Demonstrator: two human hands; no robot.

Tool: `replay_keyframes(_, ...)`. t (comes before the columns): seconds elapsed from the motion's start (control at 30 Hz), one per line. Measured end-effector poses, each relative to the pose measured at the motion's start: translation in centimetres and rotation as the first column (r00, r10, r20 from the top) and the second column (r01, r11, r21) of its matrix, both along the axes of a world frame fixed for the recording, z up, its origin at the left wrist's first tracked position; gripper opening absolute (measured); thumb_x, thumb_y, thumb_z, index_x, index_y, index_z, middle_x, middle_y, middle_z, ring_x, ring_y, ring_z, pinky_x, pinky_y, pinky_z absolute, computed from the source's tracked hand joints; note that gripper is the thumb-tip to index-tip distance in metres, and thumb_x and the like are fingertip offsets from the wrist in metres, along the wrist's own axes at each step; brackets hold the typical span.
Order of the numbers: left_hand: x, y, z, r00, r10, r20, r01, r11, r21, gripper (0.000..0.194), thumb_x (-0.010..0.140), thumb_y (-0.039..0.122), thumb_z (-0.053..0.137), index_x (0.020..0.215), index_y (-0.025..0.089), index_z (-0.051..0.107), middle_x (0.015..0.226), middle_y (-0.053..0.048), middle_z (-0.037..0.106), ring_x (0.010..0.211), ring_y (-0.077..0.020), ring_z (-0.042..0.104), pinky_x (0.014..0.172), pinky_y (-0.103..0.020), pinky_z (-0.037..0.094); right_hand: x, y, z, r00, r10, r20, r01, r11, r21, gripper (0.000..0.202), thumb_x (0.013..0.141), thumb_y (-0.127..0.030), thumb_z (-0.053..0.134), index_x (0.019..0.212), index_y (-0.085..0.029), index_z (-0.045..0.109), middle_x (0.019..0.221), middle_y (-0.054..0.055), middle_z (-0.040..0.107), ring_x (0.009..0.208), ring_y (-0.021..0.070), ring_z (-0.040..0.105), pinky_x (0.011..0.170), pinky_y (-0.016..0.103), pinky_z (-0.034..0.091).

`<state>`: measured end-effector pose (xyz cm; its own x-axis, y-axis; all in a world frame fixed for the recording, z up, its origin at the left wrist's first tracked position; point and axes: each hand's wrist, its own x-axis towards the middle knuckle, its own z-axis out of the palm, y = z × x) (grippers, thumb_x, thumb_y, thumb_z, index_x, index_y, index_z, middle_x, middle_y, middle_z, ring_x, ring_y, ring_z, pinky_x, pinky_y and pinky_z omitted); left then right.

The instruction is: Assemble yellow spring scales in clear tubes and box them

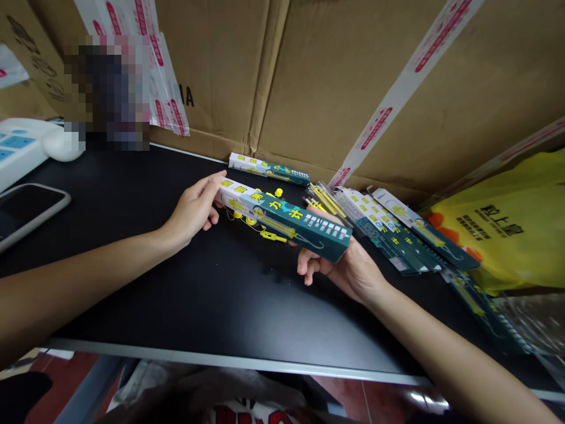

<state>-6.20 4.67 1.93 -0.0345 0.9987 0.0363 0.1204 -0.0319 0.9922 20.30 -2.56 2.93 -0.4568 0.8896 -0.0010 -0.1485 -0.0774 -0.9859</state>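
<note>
A long, narrow spring-scale box [282, 219], white at one end and dark green at the other, is held above the black table between my two hands. My left hand [194, 206] pinches its white end. Around the green end, my right hand [344, 268] supports it from below and behind, with some fingers hidden by the box. Small yellow parts [271, 236] lie on the table behind and under it. Farther back rests a similar box [269, 169]. Clear tubes with yellow parts [324, 200] lie to the right.
Flat green-and-white cartons [388, 229] overlap at the right, beside a yellow plastic bag [498, 224]. A phone [30, 209] and a white power strip [20, 147] are at the left. Large taped cardboard [318, 76] stands along the back edge.
</note>
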Motion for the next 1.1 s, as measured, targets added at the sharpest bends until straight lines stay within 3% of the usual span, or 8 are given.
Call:
replay_keyframes(0.1,-0.1,0.3,0.1,1.000,0.017,0.017,-0.018,0.996,0.092,0.044,0.094,0.042,0.042,0.132,0.022,0.054,0.106,-0.010,0.060,0.050,-0.0029,0.048,0.033,-0.012,0.033,0.4,0.7,0.8,0.986,-0.162,0.037,0.161,0.986,0.032,0.053,0.076,-0.067,0.058,0.112,-0.028,0.047,0.094,0.005,0.062,0.064,0.0166,0.060,0.051,0.031,0.052)
replay_keyframes(0.23,-0.3,0.8,0.5,0.997,0.028,0.078,-0.038,0.990,0.138,0.042,0.094,0.037,0.045,0.133,0.023,0.053,0.124,-0.012,0.058,0.056,-0.0038,0.053,0.038,-0.013,0.039,1.1,2.2,1.2,0.938,-0.347,0.024,0.346,0.937,0.045,0.031,0.083,-0.051,0.059,0.092,-0.028,0.041,0.078,-0.002,0.059,0.056,0.0118,0.056,0.046,0.023,0.047)
replay_keyframes(0.37,-0.7,2.1,0.9,0.999,0.036,-0.012,-0.033,0.981,0.189,0.038,0.090,0.032,0.052,0.127,0.020,0.055,0.119,-0.011,0.062,0.057,-0.0052,0.056,0.039,-0.014,0.038,1.3,3.8,1.7,0.902,-0.425,0.080,0.422,0.905,0.045,0.028,0.084,-0.046,0.057,0.089,-0.027,0.036,0.076,-0.003,0.058,0.054,0.0105,0.055,0.045,0.021,0.045)
replay_keyframes(0.43,-0.9,3.1,1.2,0.996,0.048,-0.076,-0.032,0.978,0.208,0.037,0.089,0.028,0.054,0.125,0.019,0.053,0.103,-0.009,0.067,0.056,-0.0069,0.057,0.039,-0.015,0.038,1.1,4.8,2.1,0.884,-0.457,0.100,0.452,0.889,0.076,0.027,0.085,-0.044,0.056,0.090,-0.028,0.035,0.073,-0.004,0.057,0.053,0.0107,0.055,0.044,0.021,0.045)
replay_keyframes(0.67,-1.8,7.3,1.4,0.945,0.130,-0.300,-0.022,0.940,0.339,0.025,0.086,0.027,0.056,0.109,0.018,0.054,0.094,-0.007,0.066,0.060,-0.0108,0.060,0.052,-0.021,0.044,0.5,10.4,2.4,0.837,-0.460,0.298,0.435,0.888,0.147,0.024,0.086,-0.042,0.049,0.089,-0.027,0.030,0.076,-0.002,0.059,0.047,0.0104,0.054,0.039,0.020,0.040)
replay_keyframes(0.83,-2.3,8.8,0.1,0.790,0.204,-0.578,0.044,0.921,0.386,0.025,0.082,0.032,0.060,0.101,0.015,0.063,0.104,-0.011,0.067,0.071,-0.0156,0.059,0.070,-0.030,0.046,0.5,14.7,1.2,0.611,-0.524,0.594,0.436,0.848,0.300,0.011,0.090,-0.030,0.039,0.087,-0.025,0.030,0.070,-0.001,0.060,0.040,0.0082,0.042,0.037,0.020,0.028)
replay_keyframes(0.97,-2.7,9.8,-1.0,0.737,0.186,-0.650,0.082,0.930,0.358,0.019,0.080,0.025,0.061,0.096,0.017,0.067,0.096,-0.009,0.070,0.080,-0.0196,0.062,0.077,-0.032,0.046,1.1,16.7,0.4,0.512,-0.583,0.630,0.383,0.812,0.441,0.014,0.088,-0.028,0.048,0.085,-0.022,0.035,0.074,0.001,0.057,0.058,0.0132,0.056,0.053,0.026,0.042)
replay_keyframes(1.1,-2.8,10.7,-1.9,0.729,0.164,-0.665,0.095,0.937,0.336,0.019,0.077,0.026,0.063,0.094,0.018,0.067,0.095,-0.008,0.071,0.086,-0.0217,0.064,0.078,-0.033,0.047,1.8,17.1,0.0,0.404,-0.603,0.687,0.271,0.797,0.540,0.020,0.081,-0.029,0.058,0.085,-0.020,0.041,0.077,0.005,0.058,0.075,0.0212,0.060,0.071,0.036,0.046)
